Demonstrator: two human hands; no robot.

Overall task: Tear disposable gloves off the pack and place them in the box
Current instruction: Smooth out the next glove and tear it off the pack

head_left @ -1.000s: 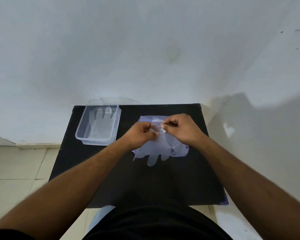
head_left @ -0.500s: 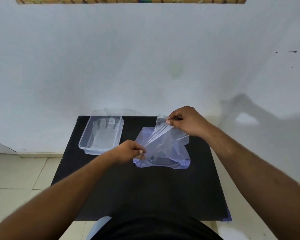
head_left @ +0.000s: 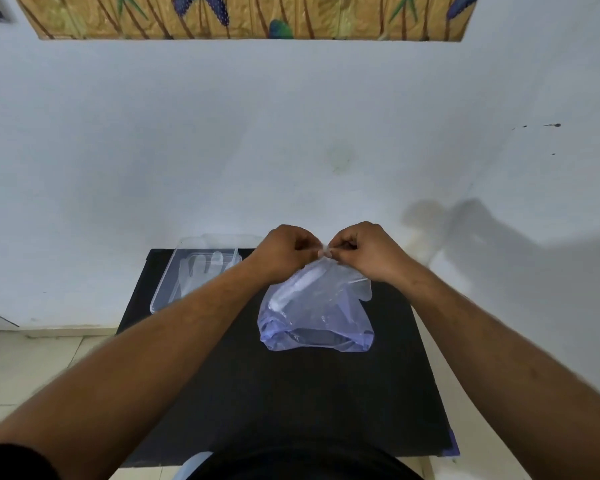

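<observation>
Your left hand (head_left: 284, 252) and right hand (head_left: 364, 252) close together, both pinching the top edge of the glove pack (head_left: 317, 315), lifted above the black table (head_left: 291, 393), clear box (head_left: 174, 282) at far left holding a glove (head_left: 201, 268)

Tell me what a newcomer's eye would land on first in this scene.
First, the two hands meeting at the centre: the left hand and right hand both pinch the top edge of a translucent glove pack, which is lifted above the black table. Next, the clear plastic box at the table's far left corner, with a glove already lying inside. Above, a colourful painting hangs on the white wall.
</observation>
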